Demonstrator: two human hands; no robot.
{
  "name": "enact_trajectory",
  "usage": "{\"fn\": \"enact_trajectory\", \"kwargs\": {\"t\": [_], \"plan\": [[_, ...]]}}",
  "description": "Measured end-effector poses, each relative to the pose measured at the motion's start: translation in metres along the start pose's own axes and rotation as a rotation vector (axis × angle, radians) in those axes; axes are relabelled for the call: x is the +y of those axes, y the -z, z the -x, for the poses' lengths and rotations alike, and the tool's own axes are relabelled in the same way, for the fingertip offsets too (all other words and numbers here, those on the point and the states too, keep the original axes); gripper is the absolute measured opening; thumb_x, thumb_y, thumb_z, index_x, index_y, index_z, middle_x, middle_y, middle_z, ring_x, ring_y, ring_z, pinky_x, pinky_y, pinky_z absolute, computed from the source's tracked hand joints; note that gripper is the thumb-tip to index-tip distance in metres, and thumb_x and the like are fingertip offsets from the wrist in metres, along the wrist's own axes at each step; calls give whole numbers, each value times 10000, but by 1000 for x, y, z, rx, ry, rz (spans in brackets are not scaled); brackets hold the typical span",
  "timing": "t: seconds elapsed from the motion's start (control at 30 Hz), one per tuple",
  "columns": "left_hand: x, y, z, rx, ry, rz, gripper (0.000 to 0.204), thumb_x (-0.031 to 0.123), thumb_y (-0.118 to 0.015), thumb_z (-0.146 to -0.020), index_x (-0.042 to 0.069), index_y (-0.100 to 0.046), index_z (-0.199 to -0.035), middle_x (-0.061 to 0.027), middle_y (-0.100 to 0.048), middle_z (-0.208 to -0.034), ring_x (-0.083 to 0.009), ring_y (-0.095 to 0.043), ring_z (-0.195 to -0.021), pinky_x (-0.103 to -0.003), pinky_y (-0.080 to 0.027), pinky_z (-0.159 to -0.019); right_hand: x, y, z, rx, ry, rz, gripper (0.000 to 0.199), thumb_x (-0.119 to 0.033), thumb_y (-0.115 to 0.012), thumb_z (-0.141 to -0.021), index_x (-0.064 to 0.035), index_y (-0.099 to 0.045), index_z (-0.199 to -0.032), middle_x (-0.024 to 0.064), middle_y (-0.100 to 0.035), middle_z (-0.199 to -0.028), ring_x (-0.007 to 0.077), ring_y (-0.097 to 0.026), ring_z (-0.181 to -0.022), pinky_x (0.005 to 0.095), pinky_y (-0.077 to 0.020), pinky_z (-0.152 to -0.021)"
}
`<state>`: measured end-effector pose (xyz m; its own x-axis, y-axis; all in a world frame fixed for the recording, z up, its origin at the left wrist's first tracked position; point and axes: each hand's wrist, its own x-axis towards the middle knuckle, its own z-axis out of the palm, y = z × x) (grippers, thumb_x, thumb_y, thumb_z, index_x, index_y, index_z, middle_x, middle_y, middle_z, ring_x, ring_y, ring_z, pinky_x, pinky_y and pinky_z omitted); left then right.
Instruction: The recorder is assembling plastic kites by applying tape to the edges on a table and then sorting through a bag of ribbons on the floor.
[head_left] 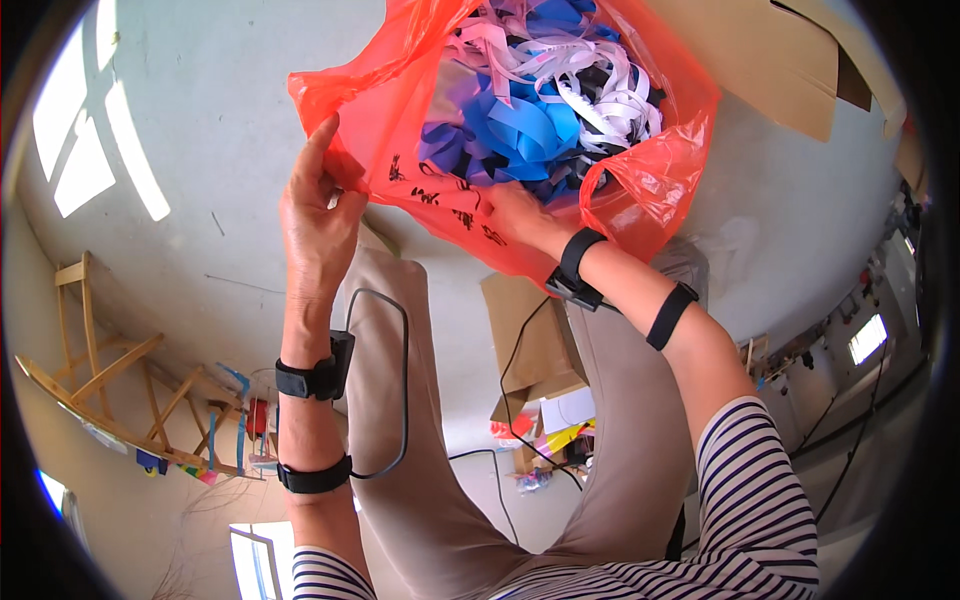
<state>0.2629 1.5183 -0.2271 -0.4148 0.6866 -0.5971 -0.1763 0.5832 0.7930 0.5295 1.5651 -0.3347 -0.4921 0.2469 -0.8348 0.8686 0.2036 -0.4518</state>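
A thin red plastic bag point(660, 185) lies open at the top of the view, with dark handwriting on its near side. Loose ribbons fill it: white strips point(605, 100), wide blue ones point(530, 130), plus pink, purple and black ones. My left hand point(322, 205) pinches the bag's left edge between thumb and fingers, pulling it outward. Over the bag's near side, my right hand point(525, 218) rests against the plastic at the near edge of the ribbons. Its fingers are curled, and whatever they grip is hidden.
Flattened cardboard point(770, 60) lies at the far right. Between my legs are a cardboard box point(535, 335) and assorted papers. A wooden rack point(110, 400) stands at the left. Black cables point(407, 390) run from the straps on my forearms.
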Motion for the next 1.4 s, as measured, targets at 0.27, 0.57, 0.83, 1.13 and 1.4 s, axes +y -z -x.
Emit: {"fn": "enact_trajectory", "kwargs": {"t": [0.27,0.57,0.83,1.13,1.4], "plan": [[-17,15,0,10,40,-44,692,-148,-502,-749,-13,-496,-1428,-8,-564,-904,-94,-550,-836,-243,-490,-828,71,38,-54,114,-18,290,244,-74,-601,-830,-38,-673,-1061,204,-691,-1043,405,-658,-948,504,-531,-777],[-14,14,5,-10,51,-40,688,-135,-507,-744,-15,-503,-1421,-12,-567,-899,-96,-551,-841,-245,-489,-825,25,35,-5,401,137,88,277,17,-621,-780,-60,-662,-1044,175,-680,-1033,377,-651,-962,454,-534,-813],[-4,8,4,-26,48,-64,673,-133,-509,-754,-26,-500,-1419,-20,-582,-912,-99,-557,-848,-248,-492,-822,13,-8,-23,327,298,97,300,63,-545,-788,-51,-667,-1038,221,-678,-987,397,-667,-959,490,-545,-810],[-13,14,1,-28,31,-49,682,-154,-501,-754,-6,-508,-1419,-11,-576,-889,-96,-560,-842,-247,-494,-820,-1,-6,-47,436,25,-180,186,-4,-591,-785,-27,-684,-944,214,-682,-839,423,-661,-809,487,-532,-742],[-15,13,-1,-24,28,-37,676,-158,-518,-759,11,-520,-1413,-5,-574,-871,-96,-561,-830,-250,-501,-806,-31,-3,-63,494,38,34,228,-33,-673,-740,-54,-680,-967,219,-687,-887,421,-673,-856,505,-544,-758]]}}
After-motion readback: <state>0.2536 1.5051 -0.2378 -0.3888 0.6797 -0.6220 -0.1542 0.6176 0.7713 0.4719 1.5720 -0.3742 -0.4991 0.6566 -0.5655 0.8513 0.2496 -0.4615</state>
